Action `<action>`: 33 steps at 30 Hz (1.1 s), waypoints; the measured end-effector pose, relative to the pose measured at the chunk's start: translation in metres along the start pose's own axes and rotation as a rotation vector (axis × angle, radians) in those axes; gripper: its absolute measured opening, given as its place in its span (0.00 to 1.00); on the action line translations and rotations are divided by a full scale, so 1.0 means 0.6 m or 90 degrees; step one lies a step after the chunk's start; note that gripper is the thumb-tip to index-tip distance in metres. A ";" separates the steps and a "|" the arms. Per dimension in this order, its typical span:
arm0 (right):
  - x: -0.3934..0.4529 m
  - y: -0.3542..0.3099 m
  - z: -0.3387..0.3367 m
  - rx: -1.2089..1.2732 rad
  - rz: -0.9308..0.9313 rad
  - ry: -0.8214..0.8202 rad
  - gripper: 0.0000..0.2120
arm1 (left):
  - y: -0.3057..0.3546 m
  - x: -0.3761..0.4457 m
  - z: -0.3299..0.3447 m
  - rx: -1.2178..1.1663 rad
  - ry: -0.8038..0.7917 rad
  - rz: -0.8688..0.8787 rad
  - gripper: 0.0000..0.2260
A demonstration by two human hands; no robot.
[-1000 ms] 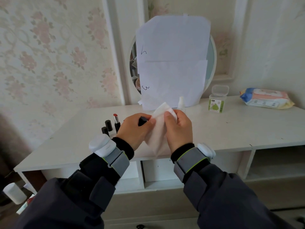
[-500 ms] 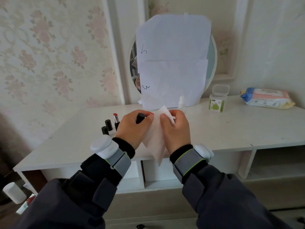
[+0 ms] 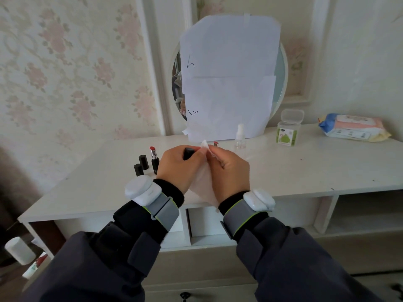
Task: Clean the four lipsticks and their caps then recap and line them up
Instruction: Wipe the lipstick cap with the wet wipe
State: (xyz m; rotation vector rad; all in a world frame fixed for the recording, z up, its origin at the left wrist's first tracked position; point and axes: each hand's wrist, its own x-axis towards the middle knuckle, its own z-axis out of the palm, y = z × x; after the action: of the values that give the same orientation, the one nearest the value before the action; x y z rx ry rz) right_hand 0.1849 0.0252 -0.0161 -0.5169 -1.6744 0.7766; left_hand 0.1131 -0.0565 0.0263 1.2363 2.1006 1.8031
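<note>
My left hand (image 3: 178, 168) grips a black lipstick piece (image 3: 188, 153), its end poking out between thumb and fingers; whether it is a tube or a cap I cannot tell. My right hand (image 3: 229, 171) pinches a white wipe (image 3: 201, 184) against that end, and the wipe hangs down between both hands. On the white dresser top (image 3: 305, 168), left of my hands, an uncapped lipstick (image 3: 154, 156) with a red tip stands upright. Two black caps (image 3: 141, 165) stand beside it. Another red lipstick tip (image 3: 216, 143) shows just behind my right hand.
A small clear spray bottle (image 3: 239, 138) stands behind my hands. A green-labelled box with its clear lid up (image 3: 287, 131) and a pack of wipes (image 3: 353, 127) sit at the back right. A round mirror covered with paper (image 3: 229, 77) leans on the wall.
Both hands have sunk slightly and closed together. The wipe has been drawn in over the black piece, leaving less of it above the fingers.
</note>
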 end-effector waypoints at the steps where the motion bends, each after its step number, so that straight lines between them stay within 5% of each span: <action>1: 0.001 0.001 0.001 -0.043 -0.030 -0.014 0.09 | 0.002 0.000 0.000 0.015 0.002 0.005 0.08; 8: -0.011 -0.009 -0.004 -0.088 -0.097 -0.154 0.27 | -0.008 0.017 -0.004 -0.009 0.036 -0.035 0.09; 20: 0.006 -0.014 0.006 0.170 0.145 -0.113 0.14 | -0.001 0.008 -0.002 -0.150 0.062 -0.028 0.04; 30: 0.002 -0.014 -0.005 0.085 -0.042 -0.127 0.09 | -0.006 0.014 -0.014 -0.147 0.052 -0.017 0.05; 33: 0.003 -0.010 -0.002 0.079 -0.017 -0.119 0.13 | -0.009 0.013 -0.014 -0.122 0.066 0.002 0.05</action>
State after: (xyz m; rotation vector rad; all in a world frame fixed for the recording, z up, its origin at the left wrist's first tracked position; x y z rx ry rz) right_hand 0.1860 0.0226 -0.0104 -0.3423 -1.7877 0.9264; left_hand 0.1006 -0.0582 0.0274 1.1211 1.9197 2.0558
